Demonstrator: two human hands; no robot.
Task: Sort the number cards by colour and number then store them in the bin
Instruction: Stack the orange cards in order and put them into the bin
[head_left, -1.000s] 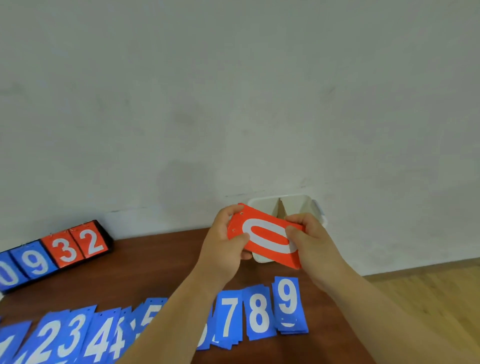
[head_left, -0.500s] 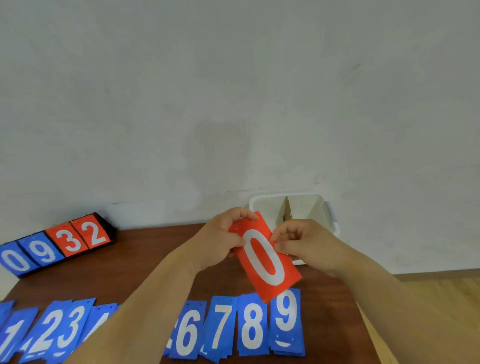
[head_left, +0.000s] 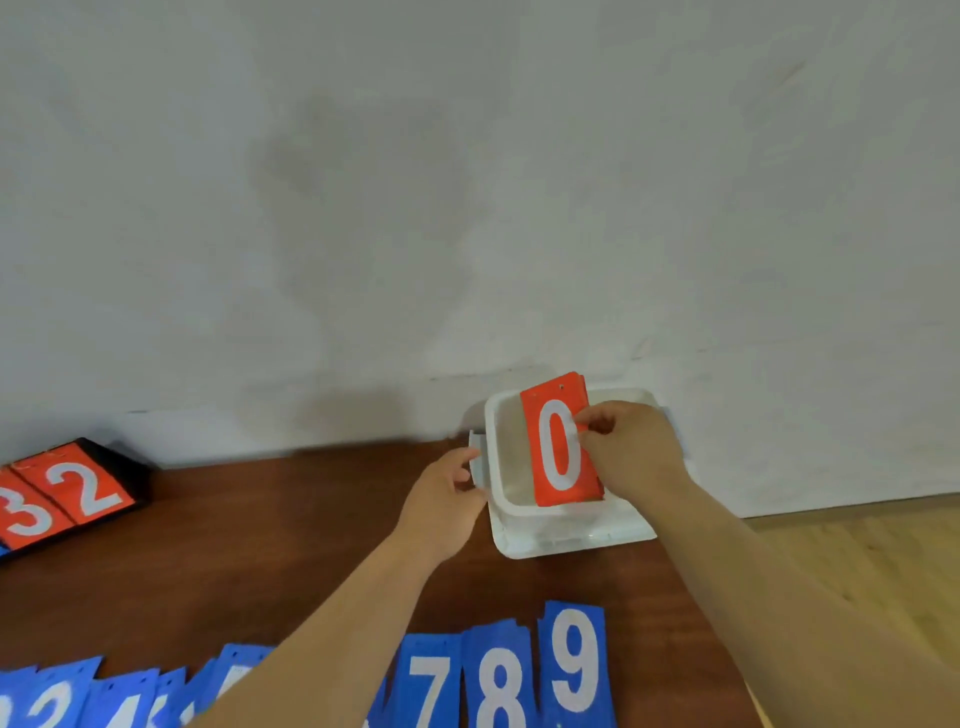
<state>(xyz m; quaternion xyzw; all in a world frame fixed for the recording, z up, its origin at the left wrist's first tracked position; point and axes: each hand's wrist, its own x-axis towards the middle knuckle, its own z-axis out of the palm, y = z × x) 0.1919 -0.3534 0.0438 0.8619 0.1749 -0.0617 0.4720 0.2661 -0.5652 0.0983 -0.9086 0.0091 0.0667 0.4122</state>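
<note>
Since half a second ago your left hand (head_left: 447, 499) has let go of the red plastic number card with the white 0 (head_left: 558, 447), and your right hand (head_left: 634, 452) alone has carried it out over the white plastic bin (head_left: 571, 535). Back then the card hung tilted in front of the bin, held from both sides. Now it stands nearly upright.

From the head camera, your right hand pinches the card's right edge in its upper half, thumb on the face beside the zero. More red edges show behind the top corner, so you are likely holding a small stack. Its long axis runs almost straight up and down: the lower end is already below the near rim, inside the bin, and the top pokes above the far rim. Whether the bottom edge touches the bin floor, you cannot tell. What is left is mostly a downward release, and the right hand is the one placed for it.

Your left hand sits at the bin's left lip, fingers curled round it, apparently to steady the bin.

Nearer you on the brown wooden table (head_left: 260, 545), the blue number cards (head_left: 498, 686) lie in a row, with 7, 8 and 9 readable, not yet stored. Far left stands a black flip scoreboard (head_left: 67, 493) showing red 3 and 2.
</note>
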